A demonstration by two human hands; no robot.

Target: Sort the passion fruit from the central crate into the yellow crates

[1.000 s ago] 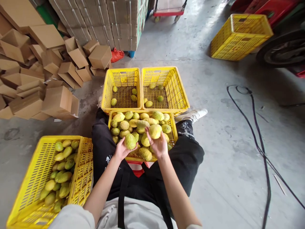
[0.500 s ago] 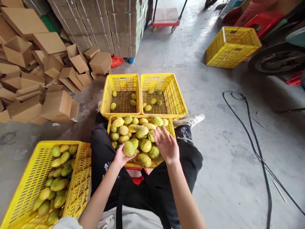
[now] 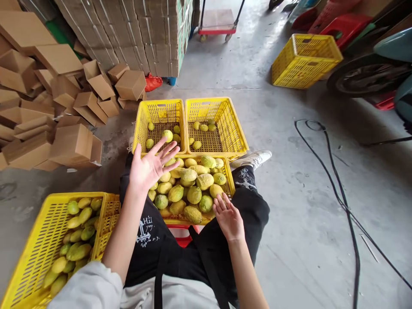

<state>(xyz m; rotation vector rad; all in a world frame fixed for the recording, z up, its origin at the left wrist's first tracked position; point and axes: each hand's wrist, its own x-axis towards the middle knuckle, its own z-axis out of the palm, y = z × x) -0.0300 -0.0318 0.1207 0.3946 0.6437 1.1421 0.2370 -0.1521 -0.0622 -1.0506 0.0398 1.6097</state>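
My left hand point(image 3: 149, 168) is open with fingers spread, palm up, over the near edge of the back left crate point(image 3: 137, 139). A yellow-green lemon point(image 3: 168, 136) is just beyond its fingertips, apart from the hand and seemingly in the air over that crate. My right hand point(image 3: 229, 218) is open and holds nothing, palm up at the right front corner of the middle crate point(image 3: 232, 182). Lumpy yellow-green lemons point(image 3: 194, 195) fill the middle crate between my legs. Several lemons lie on the floor of the back right crate point(image 3: 225, 137).
At my left stands a yellow crate point(image 3: 32, 240) with many long lemons point(image 3: 79, 252). Cardboard boxes point(image 3: 72, 146) are heaped at the far left. A yellow crate point(image 3: 305, 64) and a motorcycle wheel point(image 3: 354, 77) are at far right, with a black cable point(image 3: 341, 193) on the floor.
My left hand has let go of the lemon it held and moved forward and left. My right hand has lowered towards me. Some lemons in the back right crate have shifted.
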